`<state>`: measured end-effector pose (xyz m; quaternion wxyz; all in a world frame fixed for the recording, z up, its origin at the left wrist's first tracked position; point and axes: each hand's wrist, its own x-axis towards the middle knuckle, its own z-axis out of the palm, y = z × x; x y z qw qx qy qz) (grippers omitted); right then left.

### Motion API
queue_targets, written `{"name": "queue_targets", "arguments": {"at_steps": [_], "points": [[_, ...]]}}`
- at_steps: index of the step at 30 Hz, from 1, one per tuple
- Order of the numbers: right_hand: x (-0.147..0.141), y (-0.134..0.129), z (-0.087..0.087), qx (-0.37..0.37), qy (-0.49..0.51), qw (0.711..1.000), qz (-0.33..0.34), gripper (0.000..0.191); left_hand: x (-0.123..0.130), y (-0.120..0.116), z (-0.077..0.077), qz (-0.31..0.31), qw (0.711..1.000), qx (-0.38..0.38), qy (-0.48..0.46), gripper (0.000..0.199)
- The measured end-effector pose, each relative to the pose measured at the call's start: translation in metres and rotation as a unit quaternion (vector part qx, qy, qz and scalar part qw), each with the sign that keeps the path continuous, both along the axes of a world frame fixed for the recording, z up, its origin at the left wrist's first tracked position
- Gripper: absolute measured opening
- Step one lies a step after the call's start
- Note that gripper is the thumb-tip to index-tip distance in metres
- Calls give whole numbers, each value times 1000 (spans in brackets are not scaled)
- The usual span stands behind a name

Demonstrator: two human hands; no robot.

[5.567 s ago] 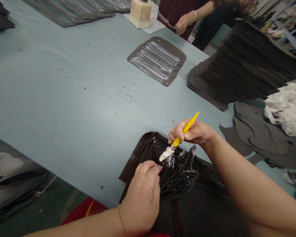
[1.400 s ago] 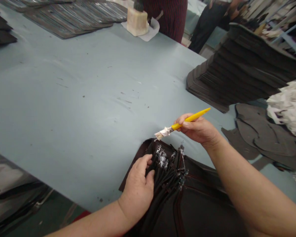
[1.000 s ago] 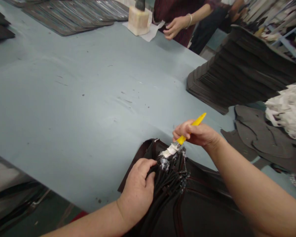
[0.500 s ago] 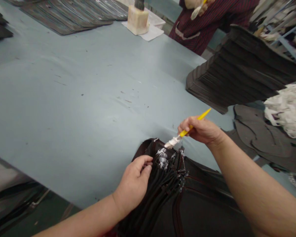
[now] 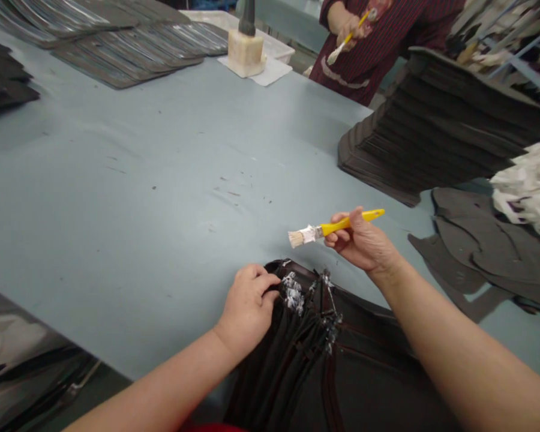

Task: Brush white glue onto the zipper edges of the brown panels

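My right hand [image 5: 357,240] is closed round the yellow handle of a paintbrush [image 5: 326,230]. Its pale bristles, coated with white paste near the ferrule, point left and hang clear of the black sheet pieces below. Those black sheet pieces [image 5: 373,372], layered and seamed, lie at the near edge of the table. White paste [image 5: 293,294] is smeared thickly along their ends. Thumb and fingers of my left hand [image 5: 249,306] are bent in a pinch on the pieces' left edge, just beside the paste; the fingertips are partly hidden.
A tall stack of black sheets [image 5: 423,126] stands at the right, near flat dark pieces [image 5: 472,240] and a white shredded heap [image 5: 531,186]. Fanned dark panels [image 5: 139,57] and a paste-stained pot [image 5: 245,54] are at the far side. Across the table, a co-worker's hand [image 5: 348,24] holds another brush.
The brush has lifted off the pasted pieces and swung flatter, its bristles now up and to the left. My left hand has shifted slightly up along the edge. The camera view has tilted a little.
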<state>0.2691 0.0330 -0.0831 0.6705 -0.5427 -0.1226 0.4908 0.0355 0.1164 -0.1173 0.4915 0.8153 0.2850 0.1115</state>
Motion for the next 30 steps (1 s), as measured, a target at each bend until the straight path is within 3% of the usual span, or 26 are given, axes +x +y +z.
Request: {"name": "queue_targets", "arguments": {"at_steps": [3,7,12,18,30], "points": [[1,-5,0,6,9,1000,24,29,5,15,-10,-3,999,41,-36,25],[2,-10,0,6,17,1000,10,22,17,33,-18,-45,998,25,-41,23],[6,-12,-4,-2,33,999,-30,19,31,42,-12,-102,994,8,-30,15],[4,-12,-3,2,49,998,-27,19,39,52,-7,-173,985,3,0,12],[1,-8,2,-7,55,997,-47,19,42,54,-1,-192,981,-25,30,14]]}}
